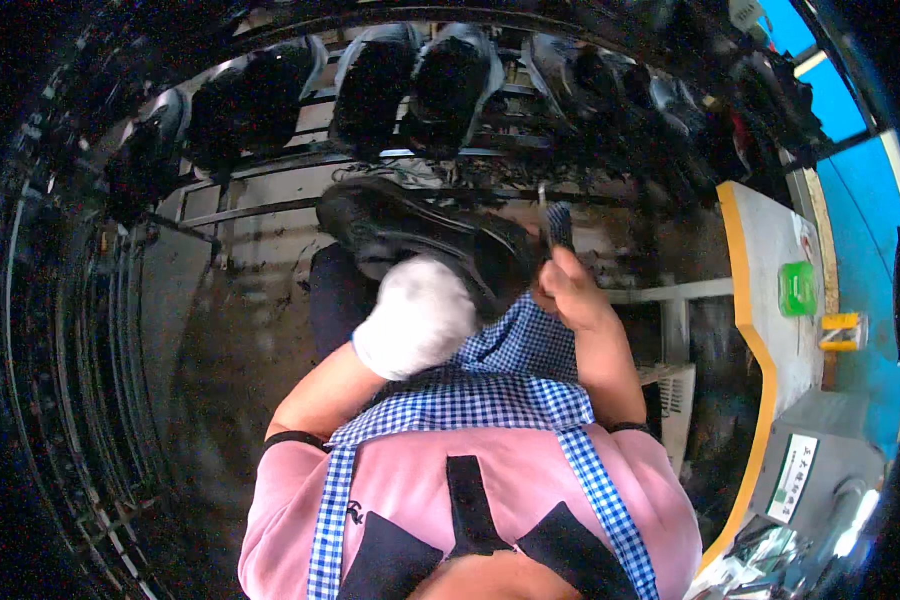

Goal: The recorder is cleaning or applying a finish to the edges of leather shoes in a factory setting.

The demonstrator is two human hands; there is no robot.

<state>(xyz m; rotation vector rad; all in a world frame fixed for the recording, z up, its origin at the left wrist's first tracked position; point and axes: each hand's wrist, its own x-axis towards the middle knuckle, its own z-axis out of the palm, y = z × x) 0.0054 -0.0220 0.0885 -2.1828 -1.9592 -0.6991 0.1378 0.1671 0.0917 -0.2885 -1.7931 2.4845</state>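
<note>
A black shoe (pixel 420 222) is held over my lap, lying on its side with one end toward the upper left. My left hand (pixel 418 322), in a white glove, is closed on its near side; the fingertips are hidden behind the shoe. At the shoe's right end, my bare right hand (pixel 576 292) is closed around a thin tool (pixel 544 212) with a narrow, pale metallic tip pointing up. The tool's exact kind cannot be made out. Under both hands lies my blue-and-white checked apron (pixel 460 405).
Ahead, a rack carries several black shoes (pixel 370 90) in a row. On the right stands a table with a yellow edge (pixel 748 300), with a green container (pixel 797 289) and a grey machine (pixel 820 455). Metal rails (pixel 65 370) run along the left. Dark scraps litter the space below the rack.
</note>
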